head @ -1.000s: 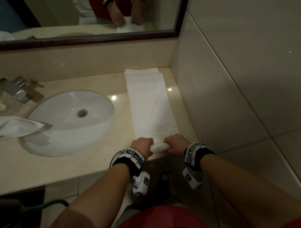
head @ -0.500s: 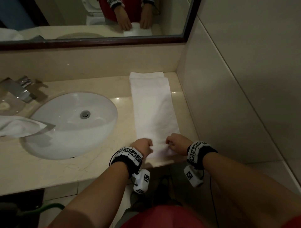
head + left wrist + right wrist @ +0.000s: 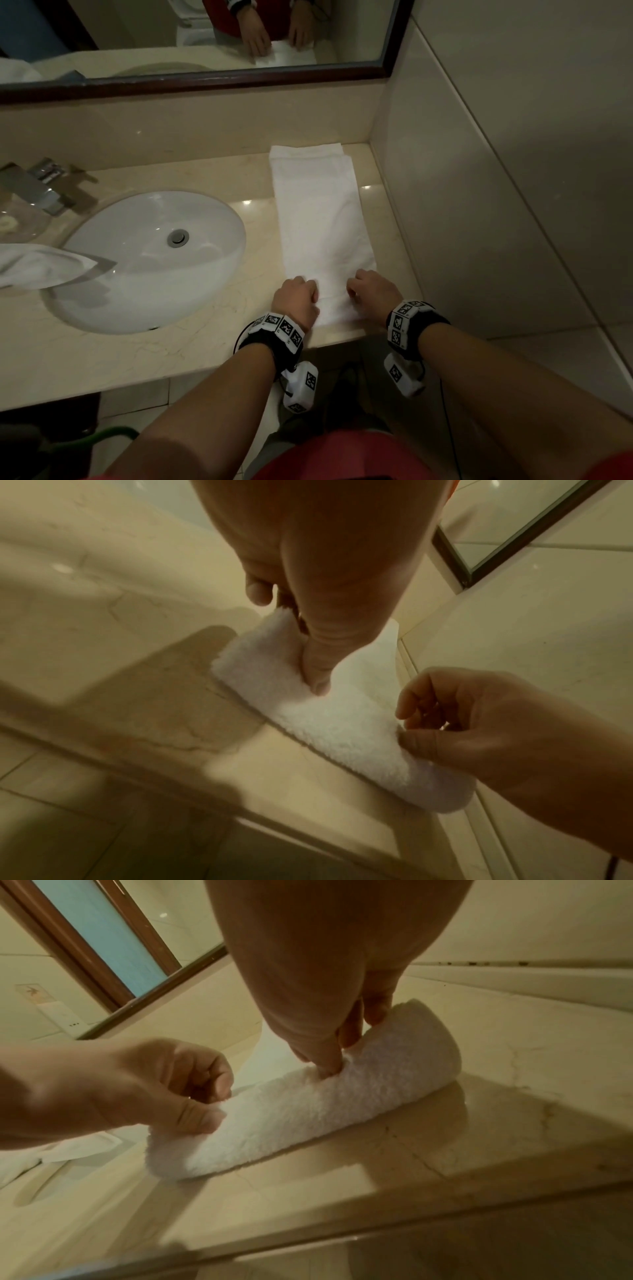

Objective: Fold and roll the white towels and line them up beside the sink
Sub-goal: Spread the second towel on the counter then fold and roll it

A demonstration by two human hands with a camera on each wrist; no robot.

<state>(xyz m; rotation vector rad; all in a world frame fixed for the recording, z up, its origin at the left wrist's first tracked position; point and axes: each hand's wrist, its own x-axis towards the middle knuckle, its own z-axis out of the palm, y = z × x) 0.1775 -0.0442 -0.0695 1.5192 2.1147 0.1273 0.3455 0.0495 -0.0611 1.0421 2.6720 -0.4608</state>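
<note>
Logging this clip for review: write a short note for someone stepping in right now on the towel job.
Left hand: grip pinches the near rolled end of the towel.
Right hand: pinches the same roll at its other side.
The towel lies folded in a long strip on the counter, right of the sink, far end at the back wall.
Done: folding, and the first turns of the roll at the counter's front edge.
Left: roll the rest away from you and place it beside the sink. Another white towel lies unrolled at the sink's left rim.

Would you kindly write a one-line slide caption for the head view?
Both hands, left hand and right hand, pinch the near end of a white towel beside the sink.
</note>
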